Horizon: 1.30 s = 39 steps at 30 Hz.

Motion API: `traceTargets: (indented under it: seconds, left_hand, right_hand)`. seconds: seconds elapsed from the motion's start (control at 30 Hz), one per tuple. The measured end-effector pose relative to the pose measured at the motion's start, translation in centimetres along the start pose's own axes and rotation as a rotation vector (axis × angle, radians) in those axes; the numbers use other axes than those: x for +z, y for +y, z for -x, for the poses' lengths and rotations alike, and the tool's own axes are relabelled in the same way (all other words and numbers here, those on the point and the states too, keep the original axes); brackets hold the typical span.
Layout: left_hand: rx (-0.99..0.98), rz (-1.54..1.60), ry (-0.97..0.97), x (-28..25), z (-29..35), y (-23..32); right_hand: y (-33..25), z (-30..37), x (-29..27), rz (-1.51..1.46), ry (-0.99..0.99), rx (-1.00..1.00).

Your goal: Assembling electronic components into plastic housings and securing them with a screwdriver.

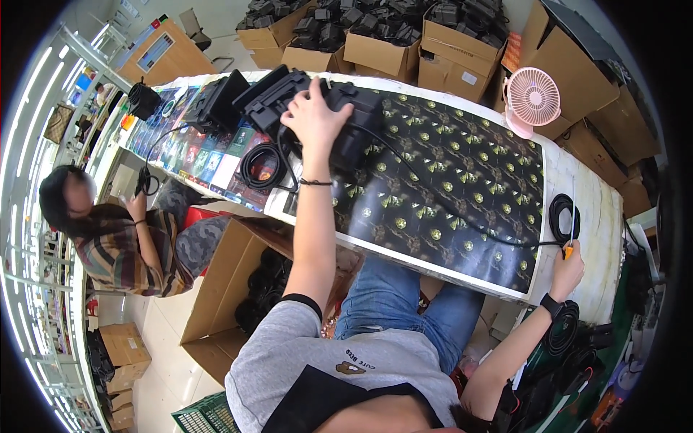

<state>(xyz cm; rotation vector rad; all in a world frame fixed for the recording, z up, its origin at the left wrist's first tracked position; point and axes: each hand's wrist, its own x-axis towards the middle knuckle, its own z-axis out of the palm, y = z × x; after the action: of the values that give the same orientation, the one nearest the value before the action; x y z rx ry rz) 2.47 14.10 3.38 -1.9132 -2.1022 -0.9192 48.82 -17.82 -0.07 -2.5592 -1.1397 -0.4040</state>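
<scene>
My left hand (314, 119) rests with fingers spread on a group of black plastic housings (271, 99) at the far edge of the table. My palm hides part of them. A black cable (426, 180) runs from there across the dark patterned mat (440, 195) towards the right. At the table's right end my right hand (568, 274) is closed around the orange handle of a screwdriver (569, 250), its thin shaft pointing away from me. Just beyond that hand lies a coiled black cable (561, 216). Another cable coil (263, 166) lies left of my left forearm.
A pink fan (533, 99) stands at the far right edge. Cardboard boxes (379, 54) full of black housings line the far side. An open carton (224, 289) sits at my left. Beside the table's left end another person (123, 238) sits holding a black cable.
</scene>
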Motion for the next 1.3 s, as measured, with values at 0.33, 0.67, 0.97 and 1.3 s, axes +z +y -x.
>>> traceTargets:
  seconds: [0.33, 0.67, 0.97, 1.3]
  left_hand:
    - [0.091, -0.166, 0.192, 0.9, -3.4, -4.3]
    - [1.217, 0.449, -0.616, -4.7, 11.2, 7.2]
    - [1.124, 0.314, -0.696, -6.4, 14.5, 9.3]
    - [0.995, 0.029, -0.454, -5.7, 17.9, 8.6]
  right_hand:
    - [-7.0, 1.8, 2.0, -1.1, 0.143, 0.065]
    - [-20.2, 5.2, -1.8, -1.153, -0.614, -0.31]
    - [-10.9, -0.6, -7.2, -1.511, -0.044, 0.142]
    - [6.4, -13.1, -10.8, -0.84, 0.834, 0.34]
